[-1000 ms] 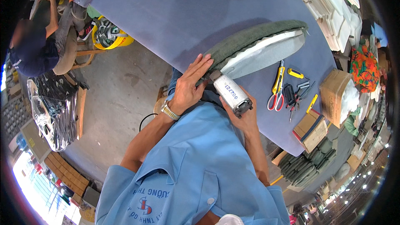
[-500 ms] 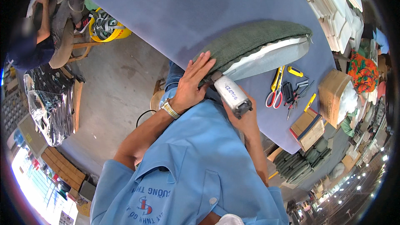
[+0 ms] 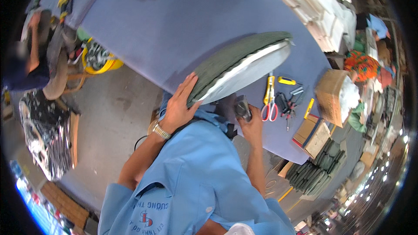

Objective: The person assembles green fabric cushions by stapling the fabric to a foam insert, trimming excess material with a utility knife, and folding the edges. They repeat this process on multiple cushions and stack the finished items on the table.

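Dark tool [image 3: 242,108] swung clear of green cushion [image 3: 239,55], blurred, maybe a stapler, right hand [image 3: 253,125] wrapped round it; left hand [image 3: 175,109], fingers clamped on cushion's near end, on bench [image 3: 209,13]; should be light, soft-topped, stiff-based; hold by rim.

Dark blue lettering [image 3: 156,205] runs in two lines across the chest of the light blue shirt [image 3: 185,159], upside down and partly lost in folds. A red-and-blue emblem [image 3: 146,219] sits between them. No other writing is clear enough to read.
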### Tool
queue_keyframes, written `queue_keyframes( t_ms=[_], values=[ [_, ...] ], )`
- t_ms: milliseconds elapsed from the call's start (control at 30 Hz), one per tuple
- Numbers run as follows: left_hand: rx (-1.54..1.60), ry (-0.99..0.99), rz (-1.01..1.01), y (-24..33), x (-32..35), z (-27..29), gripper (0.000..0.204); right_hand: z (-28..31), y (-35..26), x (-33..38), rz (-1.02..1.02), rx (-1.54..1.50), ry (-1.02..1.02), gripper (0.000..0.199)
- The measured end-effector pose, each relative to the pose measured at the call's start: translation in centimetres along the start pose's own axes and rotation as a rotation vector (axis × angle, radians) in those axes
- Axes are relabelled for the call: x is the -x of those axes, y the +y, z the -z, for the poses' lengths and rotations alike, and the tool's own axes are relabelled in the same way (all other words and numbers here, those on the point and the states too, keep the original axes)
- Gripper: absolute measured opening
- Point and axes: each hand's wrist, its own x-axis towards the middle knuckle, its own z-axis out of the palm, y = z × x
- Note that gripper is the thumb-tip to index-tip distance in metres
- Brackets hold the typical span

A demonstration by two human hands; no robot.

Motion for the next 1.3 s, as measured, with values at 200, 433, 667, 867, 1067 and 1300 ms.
queue_keyframes(
  t_ms=[200,433,667,867,1067,1300],
  values=[
    [-0.045,-0.049,-0.119,0.7,-0.3,0.3,0.069,-2.1,1.4,-4.6,-0.094,-0.311,0.208,0.040],
    [-0.054,-0.246,-0.081,2.6,-0.8,1.0,0.075,3.0,-2.1,-14.7,-0.391,-0.817,0.245,0.058],
    [-0.098,-0.492,-0.111,2.7,-1.8,1.1,0.086,3.7,-1.1,-20.5,-0.377,-0.520,0.393,0.062],
    [-0.169,-0.619,-0.333,4.9,-7.0,-3.3,0.098,-0.7,3.5,-19.7,-0.373,-0.863,0.485,0.041],
    [-0.257,-0.549,-0.585,6.6,-15.6,-9.8,0.094,-3.0,6.7,-20.1,-0.409,-0.740,0.488,0.042],
    [-0.135,-0.671,-0.431,7.8,-21.9,-13.2,0.090,-2.9,9.5,-20.1,-0.010,-0.407,0.333,0.067]
  ],
)
